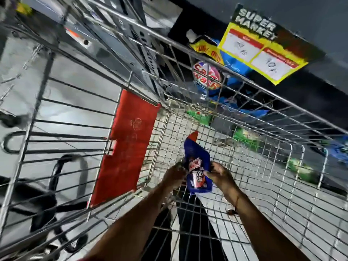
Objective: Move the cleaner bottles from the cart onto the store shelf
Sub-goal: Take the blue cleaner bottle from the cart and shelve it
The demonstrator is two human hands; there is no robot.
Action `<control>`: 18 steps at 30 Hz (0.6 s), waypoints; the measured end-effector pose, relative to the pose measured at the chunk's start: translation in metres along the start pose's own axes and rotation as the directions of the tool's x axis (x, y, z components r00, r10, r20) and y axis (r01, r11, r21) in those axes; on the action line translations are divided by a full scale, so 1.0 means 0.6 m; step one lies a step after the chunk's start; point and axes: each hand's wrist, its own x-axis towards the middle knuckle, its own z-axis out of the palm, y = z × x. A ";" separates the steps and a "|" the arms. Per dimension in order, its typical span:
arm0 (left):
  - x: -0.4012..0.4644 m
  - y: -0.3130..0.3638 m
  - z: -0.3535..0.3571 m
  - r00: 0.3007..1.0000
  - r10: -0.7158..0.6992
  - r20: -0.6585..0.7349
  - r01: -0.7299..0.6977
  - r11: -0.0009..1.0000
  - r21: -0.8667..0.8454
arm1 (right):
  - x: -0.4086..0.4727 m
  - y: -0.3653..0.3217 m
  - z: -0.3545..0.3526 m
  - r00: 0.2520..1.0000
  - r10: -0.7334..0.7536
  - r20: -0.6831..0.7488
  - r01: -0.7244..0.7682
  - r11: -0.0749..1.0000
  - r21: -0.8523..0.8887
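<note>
Your left hand [175,175] and right hand [219,174] clasp the blue bottle [197,162] from both sides, low inside the wire cart [263,166]. Your fingers hide its lower edges, and blur smears the label. Through the mesh, shelf [310,102] packs are only partly readable.

Two bare forearms are seen, with no sleeves on them. On the right forearm [243,208] a thin reddish thread is perhaps worn near the wrist; the left hand [174,176] is blurred.
</note>
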 end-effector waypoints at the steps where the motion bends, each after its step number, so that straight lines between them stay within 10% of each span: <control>1: -0.004 0.005 -0.002 0.999 0.020 -0.031 -0.019 0.999 0.043 | -0.003 -0.005 0.000 1.000 -0.011 -0.015 0.012 1.000 0.013; 10: -0.126 0.082 -0.086 0.939 0.307 -0.154 -0.332 0.926 -0.182 | -0.156 -0.137 0.006 0.956 -0.292 -0.033 0.293 0.935 0.201; 18: -0.405 0.218 -0.206 0.717 0.627 -0.305 -0.697 0.642 -0.320 | -0.422 -0.303 0.027 0.720 -0.678 -0.150 0.693 0.689 0.211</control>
